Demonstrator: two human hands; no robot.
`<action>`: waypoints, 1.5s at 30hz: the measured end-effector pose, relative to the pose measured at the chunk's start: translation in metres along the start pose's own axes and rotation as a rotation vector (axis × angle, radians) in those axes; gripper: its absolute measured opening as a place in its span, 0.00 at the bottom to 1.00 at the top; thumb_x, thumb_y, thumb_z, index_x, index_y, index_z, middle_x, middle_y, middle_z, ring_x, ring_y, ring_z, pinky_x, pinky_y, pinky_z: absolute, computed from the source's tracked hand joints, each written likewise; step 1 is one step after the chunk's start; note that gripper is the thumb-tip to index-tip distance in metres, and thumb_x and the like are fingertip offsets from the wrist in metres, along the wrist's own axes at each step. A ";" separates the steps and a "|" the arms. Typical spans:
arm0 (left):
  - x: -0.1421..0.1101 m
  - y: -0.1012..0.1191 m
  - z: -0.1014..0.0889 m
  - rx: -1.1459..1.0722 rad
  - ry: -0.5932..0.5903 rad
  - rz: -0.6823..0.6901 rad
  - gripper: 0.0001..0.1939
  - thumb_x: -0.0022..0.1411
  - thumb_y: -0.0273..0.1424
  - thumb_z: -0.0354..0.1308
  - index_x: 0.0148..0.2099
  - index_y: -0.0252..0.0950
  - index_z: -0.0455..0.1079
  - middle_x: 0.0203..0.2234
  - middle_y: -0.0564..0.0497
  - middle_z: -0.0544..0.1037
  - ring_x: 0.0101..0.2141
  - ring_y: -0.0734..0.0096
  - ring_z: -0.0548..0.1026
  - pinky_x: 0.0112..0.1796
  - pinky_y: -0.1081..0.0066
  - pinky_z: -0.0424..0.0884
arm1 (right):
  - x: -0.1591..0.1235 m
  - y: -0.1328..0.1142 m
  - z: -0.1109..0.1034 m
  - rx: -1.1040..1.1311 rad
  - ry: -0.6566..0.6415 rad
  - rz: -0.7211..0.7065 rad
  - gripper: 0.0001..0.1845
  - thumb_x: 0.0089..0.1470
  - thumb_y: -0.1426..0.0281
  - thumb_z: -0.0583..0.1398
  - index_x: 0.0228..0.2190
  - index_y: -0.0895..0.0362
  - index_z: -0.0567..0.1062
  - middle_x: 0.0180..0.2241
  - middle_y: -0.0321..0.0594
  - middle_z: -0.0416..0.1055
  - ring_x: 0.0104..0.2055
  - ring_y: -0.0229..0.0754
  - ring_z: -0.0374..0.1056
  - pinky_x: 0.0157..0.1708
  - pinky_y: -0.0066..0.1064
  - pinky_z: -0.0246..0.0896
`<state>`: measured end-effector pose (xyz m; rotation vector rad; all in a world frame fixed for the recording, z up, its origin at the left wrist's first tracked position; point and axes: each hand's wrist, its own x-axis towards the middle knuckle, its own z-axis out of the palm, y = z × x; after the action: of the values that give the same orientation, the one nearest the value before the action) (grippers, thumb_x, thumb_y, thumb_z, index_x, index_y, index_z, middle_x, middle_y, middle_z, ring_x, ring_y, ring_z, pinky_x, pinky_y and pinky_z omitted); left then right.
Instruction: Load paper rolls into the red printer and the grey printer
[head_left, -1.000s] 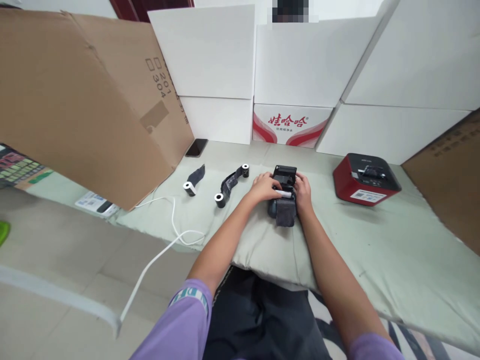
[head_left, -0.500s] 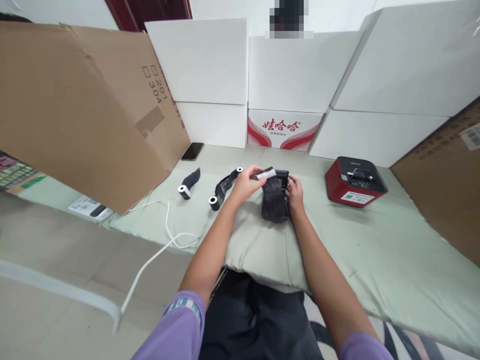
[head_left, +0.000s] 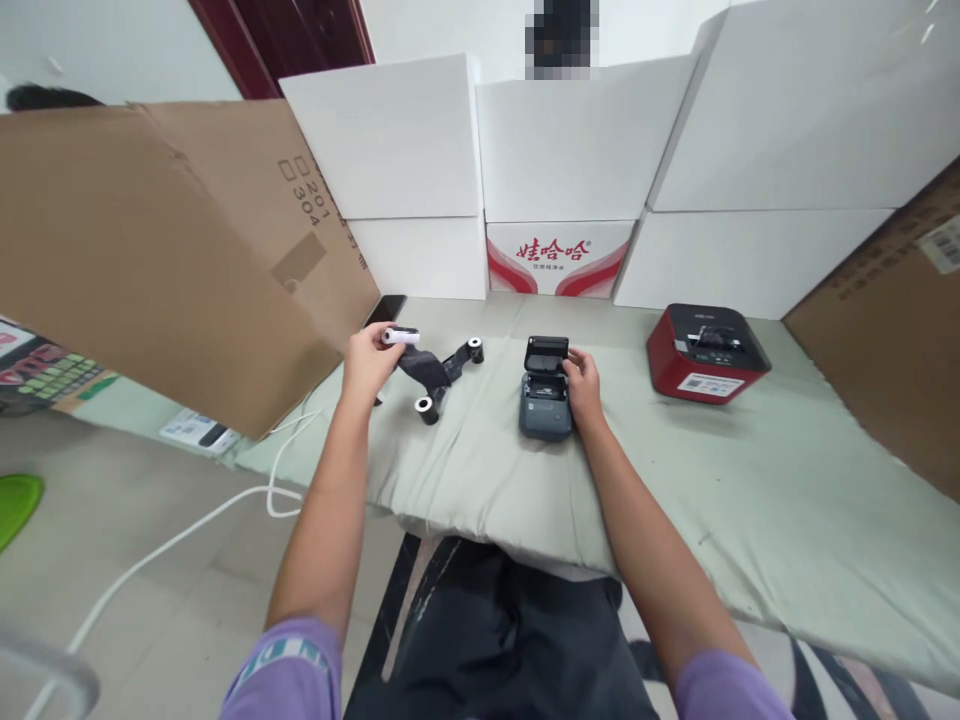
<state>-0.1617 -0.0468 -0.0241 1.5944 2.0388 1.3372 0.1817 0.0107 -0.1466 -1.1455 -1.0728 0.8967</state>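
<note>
My left hand (head_left: 369,362) pinches a small white paper roll (head_left: 402,337) whose dark printed strip trails toward the right. Below and beside it on the cloth lies another roll (head_left: 427,409) with a black strip running toward a second roll end (head_left: 475,350). The held strip overlaps this one in view. A dark portable printer (head_left: 545,415) sits on the cloth with its lid (head_left: 547,350) raised; its paper bay shows no roll. My right hand (head_left: 584,388) grips the printer's right side near the lid, fingers curled at the hinge.
A red and black box-shaped device (head_left: 707,355) stands at the right. White boxes (head_left: 559,150) line the back, with cardboard panels (head_left: 187,260) at both sides. A phone (head_left: 392,308) lies behind my left hand. A white cable (head_left: 277,490) hangs over the front left edge.
My left hand has lifted the paper roll with its dark strip off the printer and carried it left, above the other rolls. The right hand stays at the printer, whose open bay now shows.
</note>
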 end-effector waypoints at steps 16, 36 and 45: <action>0.020 -0.028 0.000 0.554 -0.129 -0.024 0.22 0.56 0.39 0.59 0.53 0.44 0.77 0.43 0.50 0.83 0.46 0.56 0.78 0.45 0.65 0.67 | -0.002 -0.005 0.001 0.015 0.012 -0.002 0.21 0.47 0.59 0.59 0.43 0.54 0.71 0.47 0.46 0.73 0.51 0.48 0.67 0.55 0.45 0.62; 0.023 -0.054 -0.013 0.667 -0.196 -0.230 0.24 0.60 0.45 0.54 0.55 0.43 0.75 0.54 0.43 0.78 0.55 0.43 0.72 0.53 0.51 0.63 | -0.001 -0.004 0.000 0.006 -0.006 -0.018 0.18 0.49 0.60 0.59 0.41 0.54 0.72 0.46 0.45 0.74 0.50 0.47 0.68 0.55 0.45 0.62; 0.017 -0.052 -0.003 0.750 -0.224 0.132 0.21 0.62 0.37 0.53 0.56 0.48 0.74 0.57 0.45 0.74 0.57 0.47 0.65 0.54 0.52 0.57 | -0.001 -0.004 0.000 0.004 -0.002 -0.013 0.20 0.48 0.59 0.59 0.42 0.55 0.73 0.46 0.46 0.74 0.50 0.48 0.68 0.55 0.46 0.61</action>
<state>-0.2038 -0.0336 -0.0566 2.0648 2.4630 0.3711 0.1817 0.0087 -0.1428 -1.1336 -1.0782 0.8896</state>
